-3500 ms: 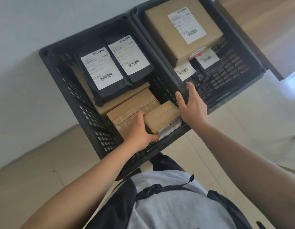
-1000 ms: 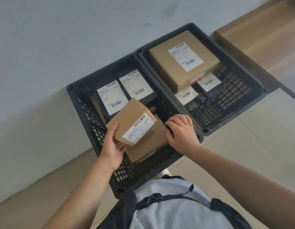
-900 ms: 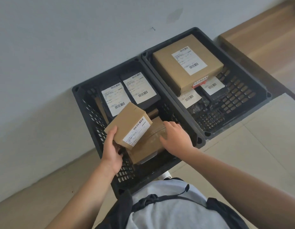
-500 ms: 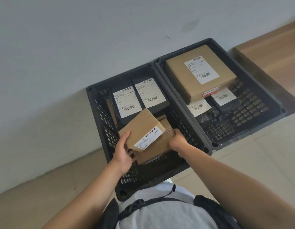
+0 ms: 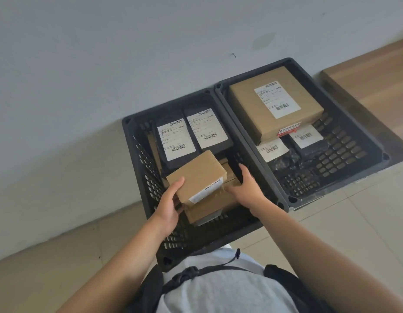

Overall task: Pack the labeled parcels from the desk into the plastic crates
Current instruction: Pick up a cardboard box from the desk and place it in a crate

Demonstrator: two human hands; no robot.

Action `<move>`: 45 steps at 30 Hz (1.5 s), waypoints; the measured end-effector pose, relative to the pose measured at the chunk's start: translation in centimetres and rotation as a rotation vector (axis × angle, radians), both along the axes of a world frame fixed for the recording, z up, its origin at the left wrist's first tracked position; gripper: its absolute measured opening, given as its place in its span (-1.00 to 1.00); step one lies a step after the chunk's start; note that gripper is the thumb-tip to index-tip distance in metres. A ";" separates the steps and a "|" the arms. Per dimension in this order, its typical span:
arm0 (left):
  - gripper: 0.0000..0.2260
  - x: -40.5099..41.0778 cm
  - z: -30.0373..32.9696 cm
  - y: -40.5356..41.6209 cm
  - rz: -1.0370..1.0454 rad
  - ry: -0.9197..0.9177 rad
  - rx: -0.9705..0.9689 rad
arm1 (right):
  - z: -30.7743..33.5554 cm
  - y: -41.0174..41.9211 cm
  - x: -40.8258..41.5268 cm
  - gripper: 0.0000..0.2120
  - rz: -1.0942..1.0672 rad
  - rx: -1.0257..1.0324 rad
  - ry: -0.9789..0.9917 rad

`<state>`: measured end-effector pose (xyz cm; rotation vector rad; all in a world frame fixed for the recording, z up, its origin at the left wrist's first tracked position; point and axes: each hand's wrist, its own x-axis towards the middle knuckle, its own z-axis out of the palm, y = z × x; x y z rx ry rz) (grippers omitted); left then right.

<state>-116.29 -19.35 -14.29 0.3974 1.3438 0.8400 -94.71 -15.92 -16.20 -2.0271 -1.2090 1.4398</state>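
A small box (image 5: 197, 176) is held tilted over the near half of the left crate (image 5: 137, 159), at the centre of the frame. It is gripped at its lower left corner by the left hand (image 5: 167, 207), thumb on top and fingers curled beneath. A lower box (image 5: 209, 208), lying in the same crate under it, is touched at its right end by the right hand (image 5: 243, 188), whose fingers are kept fairly straight. Two black parcels (image 5: 192, 136) with white labels are seen farther back in this crate. The right crate (image 5: 358, 123), at the upper right, is filled with a large box (image 5: 275, 102) over smaller labelled parcels.
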 end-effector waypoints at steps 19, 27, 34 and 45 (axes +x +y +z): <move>0.04 -0.2 -3.6 1.5 -1.068 1.222 0.132 | 7.0 -5.4 5.4 -0.28 -0.416 0.404 0.188; 0.29 0.0 -5.9 2.0 -1.275 1.296 0.118 | 6.2 -8.3 5.7 -0.30 -0.558 0.399 0.159; 0.17 0.5 -4.9 0.9 -1.293 1.298 0.266 | 7.0 -7.9 4.9 -0.28 -0.593 0.409 0.134; -0.01 -1.8 0.5 -1.1 -1.023 1.051 0.343 | 4.8 9.0 -3.3 -0.11 -0.334 0.388 0.067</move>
